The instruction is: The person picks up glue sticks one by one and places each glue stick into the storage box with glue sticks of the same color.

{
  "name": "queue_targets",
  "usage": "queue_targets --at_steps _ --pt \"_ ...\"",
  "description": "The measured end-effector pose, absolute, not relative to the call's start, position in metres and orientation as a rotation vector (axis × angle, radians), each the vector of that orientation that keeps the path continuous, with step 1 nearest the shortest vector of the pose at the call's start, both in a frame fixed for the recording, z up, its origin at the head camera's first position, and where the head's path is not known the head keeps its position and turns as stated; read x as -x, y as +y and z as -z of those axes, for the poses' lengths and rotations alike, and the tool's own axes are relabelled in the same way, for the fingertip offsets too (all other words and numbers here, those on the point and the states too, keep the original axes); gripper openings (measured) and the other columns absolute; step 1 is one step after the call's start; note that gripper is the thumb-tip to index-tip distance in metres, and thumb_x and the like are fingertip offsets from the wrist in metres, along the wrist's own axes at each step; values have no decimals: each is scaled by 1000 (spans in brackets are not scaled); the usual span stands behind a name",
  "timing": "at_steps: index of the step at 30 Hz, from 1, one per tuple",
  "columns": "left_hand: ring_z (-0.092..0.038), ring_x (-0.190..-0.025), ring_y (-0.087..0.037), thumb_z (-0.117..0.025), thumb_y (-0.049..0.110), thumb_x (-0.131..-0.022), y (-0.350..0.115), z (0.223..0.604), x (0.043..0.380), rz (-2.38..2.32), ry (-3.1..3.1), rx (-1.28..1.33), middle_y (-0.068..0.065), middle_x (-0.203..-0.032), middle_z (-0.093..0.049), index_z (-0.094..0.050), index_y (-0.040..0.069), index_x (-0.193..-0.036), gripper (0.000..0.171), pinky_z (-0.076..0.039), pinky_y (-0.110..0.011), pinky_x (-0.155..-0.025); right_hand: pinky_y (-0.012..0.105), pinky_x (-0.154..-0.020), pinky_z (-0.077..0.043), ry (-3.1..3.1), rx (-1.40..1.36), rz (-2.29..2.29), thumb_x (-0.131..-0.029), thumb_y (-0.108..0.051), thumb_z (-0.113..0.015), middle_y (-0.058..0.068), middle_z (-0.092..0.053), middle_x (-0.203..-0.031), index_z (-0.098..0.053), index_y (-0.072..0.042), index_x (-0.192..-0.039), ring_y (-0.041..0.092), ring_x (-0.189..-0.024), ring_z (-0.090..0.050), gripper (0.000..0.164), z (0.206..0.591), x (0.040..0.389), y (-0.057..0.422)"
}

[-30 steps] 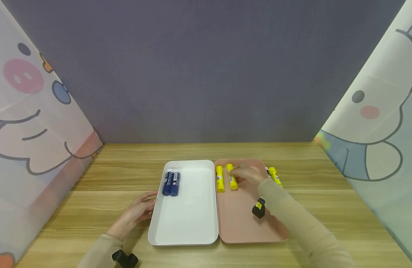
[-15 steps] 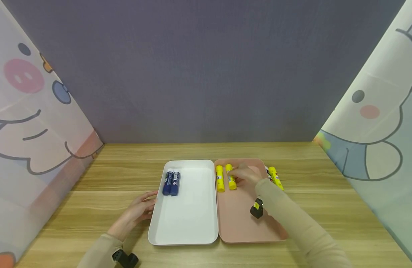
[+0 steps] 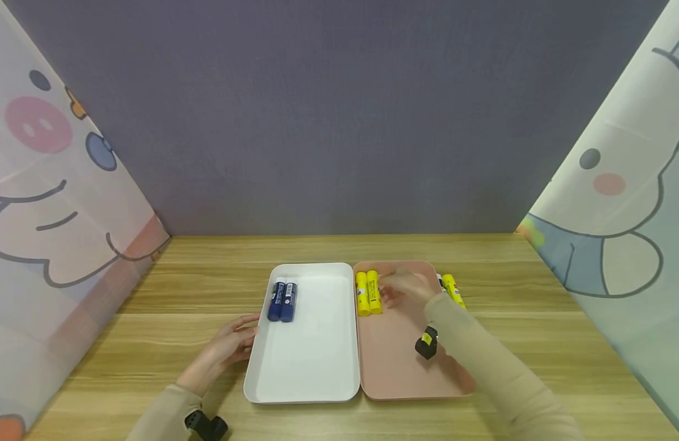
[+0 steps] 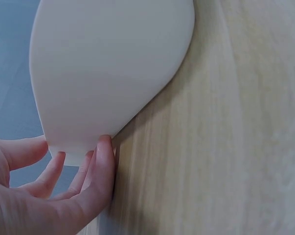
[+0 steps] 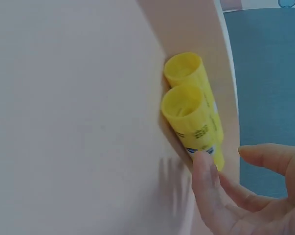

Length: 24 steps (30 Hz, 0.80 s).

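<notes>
My left hand (image 3: 226, 349) rests at the outer left side of the white tray (image 3: 317, 361); the left wrist view has its fingertips touching the tray wall. Inside that tray lie two dark blue glue sticks (image 3: 282, 302), side by side at the upper left. Two yellow glue sticks (image 3: 369, 293) lie together along the left wall of the pink tray (image 3: 391, 361). Just right of the nearer one is my right hand (image 3: 404, 286), its thumb and fingers spread apart. In the right wrist view a fingertip is at the nearer yellow glue stick (image 5: 189, 112); contact is hard to tell.
Beyond the pink tray's right wall lie another yellow glue stick (image 3: 452, 288) and a white item (image 3: 441, 282), partly hidden by the tray and forearm. Both trays stand edge to edge on the wooden table (image 3: 207, 275). A grey panel (image 3: 339, 122) rises behind.
The right-hand yellow glue stick has moved left against its neighbour and turned to show different printing. My right fingers have come off it and drawn slightly right. The left hand stays put.
</notes>
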<state>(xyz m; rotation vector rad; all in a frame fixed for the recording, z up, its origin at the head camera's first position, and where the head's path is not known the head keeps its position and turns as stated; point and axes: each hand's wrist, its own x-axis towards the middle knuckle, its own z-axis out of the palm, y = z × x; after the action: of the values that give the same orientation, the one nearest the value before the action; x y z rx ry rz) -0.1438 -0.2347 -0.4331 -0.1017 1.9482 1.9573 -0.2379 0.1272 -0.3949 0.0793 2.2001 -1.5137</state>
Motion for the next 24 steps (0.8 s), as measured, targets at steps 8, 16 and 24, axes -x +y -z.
queue_targets --at_steps 8,16,24 --pt "-60 -79 -12 -46 12 -91 -235 432 143 -1956 1942 87 -4 -96 -61 -23 -10 -131 51 -47 -33 -69 38 -70 -50 2381 -75 1435 -83 -21 -57 15 -63 -92 -54 3 -112 26 -78 -62 37 383 232 135" --pt "-60 -79 -12 -47 11 -91 -236 433 144 -1962 1931 82 -3 -94 -62 -23 -10 -131 51 -48 -33 -69 36 -72 -50 2423 -20 1281 -88 -23 -53 17 -60 -99 -51 1 -119 28 -83 -61 39 372 233 141" --pt "-60 -78 -12 -47 12 -91 -236 432 144 -1965 1924 72 -3 -94 -62 -22 -11 -130 52 -48 -32 -68 36 -72 -50 2411 99 1199 -90 -20 -48 23 -58 -101 -45 7 -123 31 -86 -59 42 361 238 153"
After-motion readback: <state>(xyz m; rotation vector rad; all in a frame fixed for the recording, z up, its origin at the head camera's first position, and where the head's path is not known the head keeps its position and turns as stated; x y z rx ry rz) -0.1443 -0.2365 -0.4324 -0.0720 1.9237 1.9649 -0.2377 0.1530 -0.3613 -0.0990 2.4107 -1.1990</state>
